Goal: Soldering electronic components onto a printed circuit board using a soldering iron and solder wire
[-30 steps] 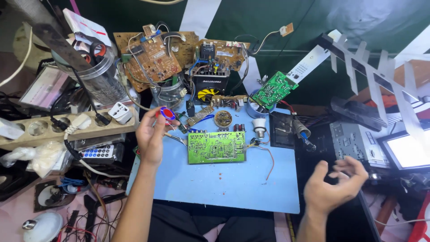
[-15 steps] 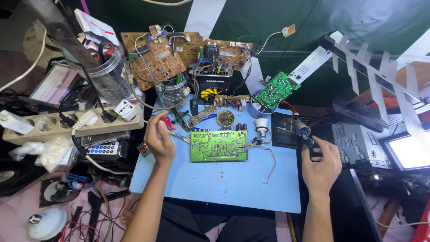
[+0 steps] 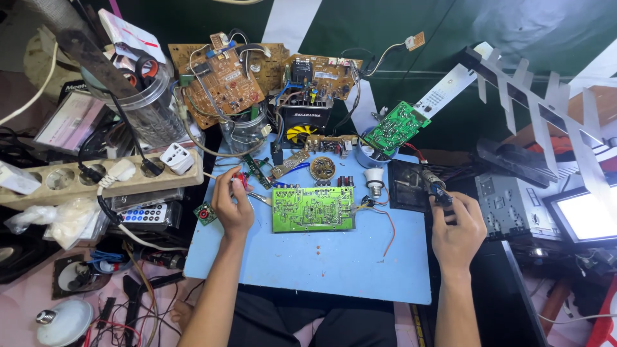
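A green circuit board point(image 3: 313, 209) lies solder side up on the blue table top point(image 3: 321, 263). My left hand point(image 3: 232, 205) rests just left of the board, fingers closed on a small red-handled tool point(image 3: 242, 178). My right hand point(image 3: 457, 225) is at the table's right edge, gripping a dark soldering iron point(image 3: 436, 186) whose tip points up and left over a black pad point(image 3: 406, 185). A white bulb base point(image 3: 374, 180) and a red wire point(image 3: 389, 225) sit between the board and my right hand.
Several more circuit boards point(image 3: 222, 80) are piled at the back, with a second green board point(image 3: 396, 127) standing on a round holder. A power strip point(image 3: 96, 180) and a remote control point(image 3: 144, 215) lie at the left. A lit screen point(image 3: 588, 215) is at right.
My right hand has gone from open at the lower right to the pad and taken hold of the soldering iron. My left hand has settled beside the green board.
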